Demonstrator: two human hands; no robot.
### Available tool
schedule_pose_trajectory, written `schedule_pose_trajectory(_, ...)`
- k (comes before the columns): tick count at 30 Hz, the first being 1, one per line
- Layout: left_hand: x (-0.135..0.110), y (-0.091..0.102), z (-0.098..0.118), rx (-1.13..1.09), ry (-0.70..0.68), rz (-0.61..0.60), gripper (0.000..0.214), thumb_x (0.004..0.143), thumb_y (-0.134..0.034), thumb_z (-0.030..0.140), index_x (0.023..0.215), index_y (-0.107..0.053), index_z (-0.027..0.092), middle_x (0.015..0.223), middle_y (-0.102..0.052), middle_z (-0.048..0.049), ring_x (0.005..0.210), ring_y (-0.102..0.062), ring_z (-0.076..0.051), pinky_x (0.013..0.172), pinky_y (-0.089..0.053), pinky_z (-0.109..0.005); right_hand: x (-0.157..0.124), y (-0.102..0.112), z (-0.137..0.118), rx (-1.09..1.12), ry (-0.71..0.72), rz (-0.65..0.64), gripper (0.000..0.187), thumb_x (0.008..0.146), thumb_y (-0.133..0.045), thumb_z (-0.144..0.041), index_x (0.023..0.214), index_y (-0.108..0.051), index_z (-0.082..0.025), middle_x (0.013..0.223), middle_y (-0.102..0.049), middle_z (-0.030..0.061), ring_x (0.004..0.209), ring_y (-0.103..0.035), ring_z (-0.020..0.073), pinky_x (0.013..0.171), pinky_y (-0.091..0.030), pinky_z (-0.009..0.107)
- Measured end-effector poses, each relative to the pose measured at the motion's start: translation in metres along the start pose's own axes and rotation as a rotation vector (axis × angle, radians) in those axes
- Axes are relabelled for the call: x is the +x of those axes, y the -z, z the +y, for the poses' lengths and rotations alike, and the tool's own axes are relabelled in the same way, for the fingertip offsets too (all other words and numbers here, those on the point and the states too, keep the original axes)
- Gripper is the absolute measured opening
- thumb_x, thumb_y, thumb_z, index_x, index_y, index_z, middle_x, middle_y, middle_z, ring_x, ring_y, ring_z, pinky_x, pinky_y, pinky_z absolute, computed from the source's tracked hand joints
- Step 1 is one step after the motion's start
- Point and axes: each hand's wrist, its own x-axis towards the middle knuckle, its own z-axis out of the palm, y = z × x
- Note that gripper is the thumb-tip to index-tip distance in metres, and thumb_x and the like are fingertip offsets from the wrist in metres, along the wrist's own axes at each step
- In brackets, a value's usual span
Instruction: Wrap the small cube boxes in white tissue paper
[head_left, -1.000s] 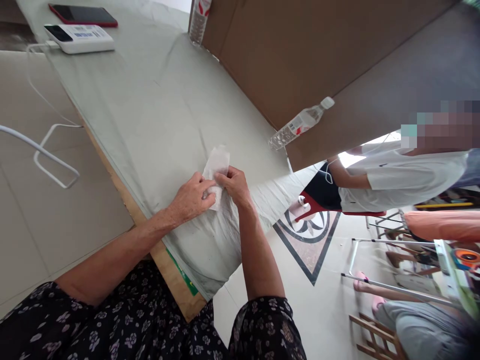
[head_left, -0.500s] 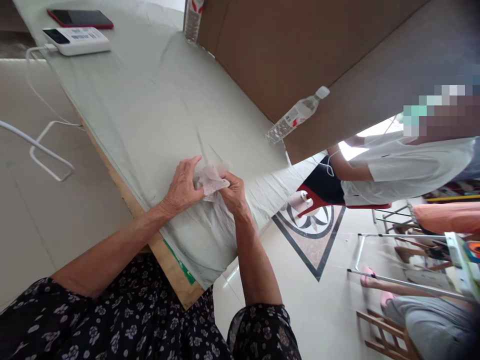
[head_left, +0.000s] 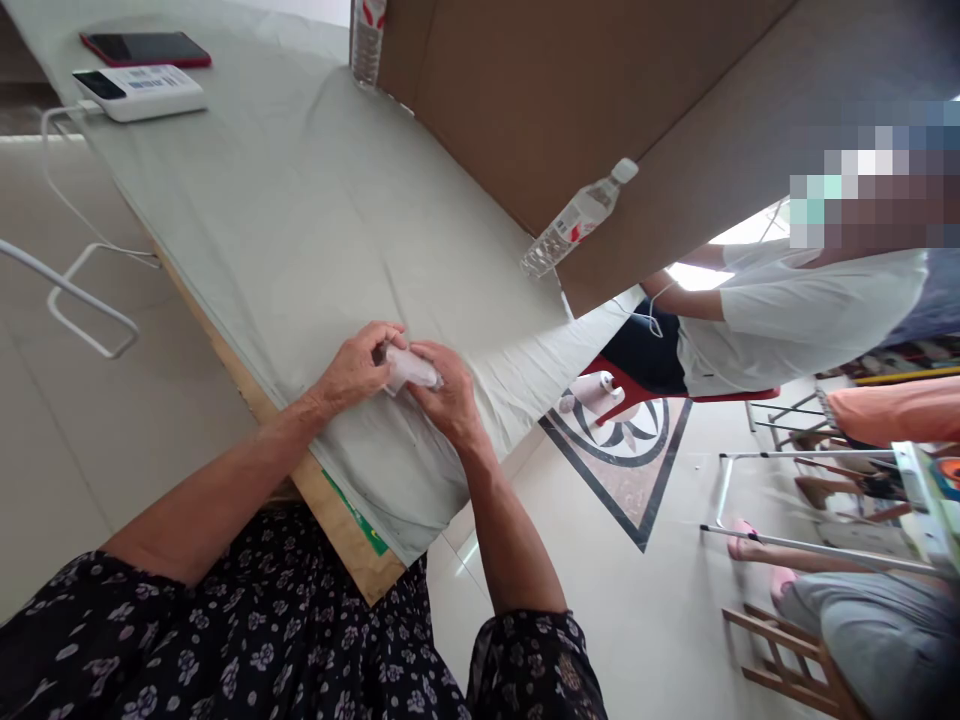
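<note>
A small white tissue [head_left: 411, 369], folded into a compact wad, is pinched between both hands above the cloth-covered table [head_left: 300, 230]. My left hand [head_left: 358, 366] curls its fingers round the wad's left end. My right hand [head_left: 446, 392] grips the right end from below, fingers closed. Most of the tissue is hidden by the fingers. Both hands hover near the table's near edge.
A white power bank [head_left: 139, 90] with a cable and a red phone [head_left: 146, 48] lie at the far left. Two plastic water bottles [head_left: 574, 220] stand against a brown cardboard wall [head_left: 540, 100]. A person in a white shirt [head_left: 787, 320] sits to the right, near chairs.
The tissue, spread out flat on the table a second ago, has been folded and gathered into a small wad between both hands. The view has shifted slightly.
</note>
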Motion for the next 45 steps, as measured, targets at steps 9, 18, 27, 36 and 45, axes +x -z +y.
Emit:
schedule_pose_trajectory(9,0.001,0.009,0.007,-0.045,0.064,-0.245,0.055,0.076,-0.067,0.041,0.126,-0.065,0.016,0.109,-0.070,-0.0044,0.098,-0.064,-0.024,0.087,-0.051,-0.035,0.013,-0.007,-0.001,0.334,-0.347,0.016,0.035,0.091,-0.061,-0.055,0.088,-0.066,-0.020,0.078,-0.063,-0.0008,0.069,-0.055,0.0137,0.064,-0.043,0.027)
schedule_pose_trajectory(18,0.003,0.006,0.003,-0.141,0.035,-0.287,0.058,0.078,-0.070,0.038,0.132,-0.061,0.018,0.118,-0.068,-0.0052,0.105,-0.062,-0.024,0.091,-0.049,-0.034,-0.006,0.004,0.006,0.094,-0.222,0.324,0.038,0.095,-0.057,-0.054,0.115,-0.066,-0.023,0.122,-0.070,0.0100,0.108,-0.065,0.0227,0.087,-0.053,0.037)
schedule_pose_trajectory(27,0.001,0.007,0.007,-0.174,0.055,-0.283,0.073,0.077,-0.077,0.045,0.141,-0.058,0.016,0.123,-0.068,-0.0087,0.108,-0.063,-0.027,0.091,-0.050,-0.035,-0.008,0.002,0.014,-0.032,-0.069,-0.025,0.057,0.086,-0.070,-0.068,0.127,-0.066,-0.028,0.163,-0.043,0.0113,0.155,-0.038,0.0322,0.125,-0.034,0.056)
schedule_pose_trajectory(36,0.002,0.009,0.010,-0.285,0.133,-0.331,0.069,0.075,-0.080,0.039,0.137,-0.062,0.017,0.118,-0.071,-0.0072,0.101,-0.065,-0.023,0.083,-0.051,-0.031,0.001,0.007,0.019,0.055,-0.077,-0.123,0.054,0.082,-0.072,-0.073,0.110,-0.072,-0.027,0.141,-0.063,0.0103,0.136,-0.056,0.0298,0.116,-0.045,0.050)
schedule_pose_trajectory(45,0.005,0.005,0.001,-0.265,0.163,-0.223,0.063,0.082,-0.072,0.050,0.134,-0.064,0.014,0.111,-0.073,-0.0078,0.099,-0.067,-0.024,0.081,-0.052,-0.032,0.003,0.001,0.018,0.305,-0.212,-0.036,0.067,0.073,-0.081,-0.071,0.121,-0.065,-0.027,0.113,-0.072,0.0063,0.102,-0.067,0.0237,0.097,-0.055,0.043)
